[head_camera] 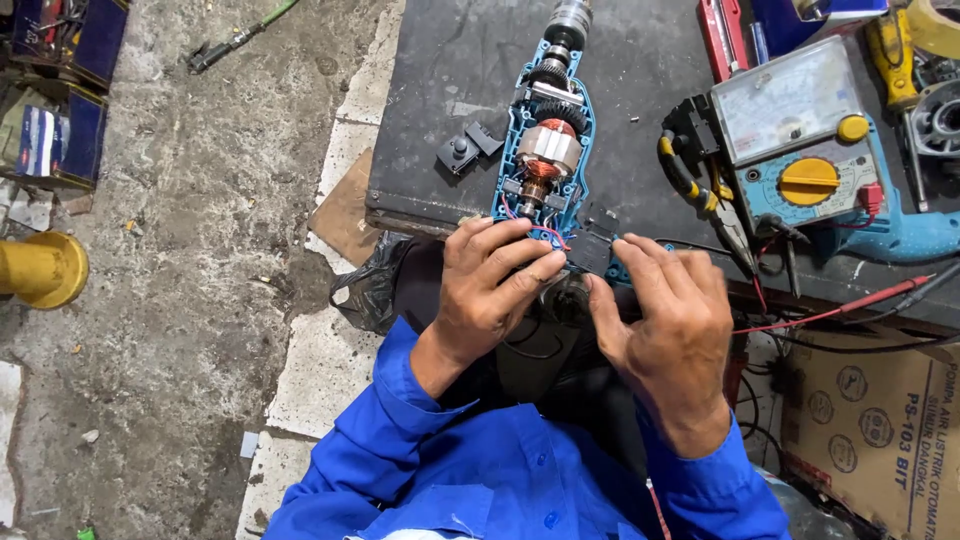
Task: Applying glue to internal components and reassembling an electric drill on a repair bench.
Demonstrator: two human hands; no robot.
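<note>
An opened blue power drill [545,140] lies on the dark bench top [440,90], its copper motor winding and gears bare and its chuck pointing away from me. My left hand [490,285] grips the near handle end of the drill, fingers over the red and blue wires there. My right hand [665,320] pinches a small dark part with thin wires just to the right of the handle. Both sleeves are blue.
A small black switch part [462,152] lies left of the drill. At right sit pliers with yellow-black handles [700,195], an analogue multimeter [800,130] with a red probe [850,305], and another blue tool. A cardboard box [880,420] stands lower right; a yellow post [40,268] is on the concrete floor.
</note>
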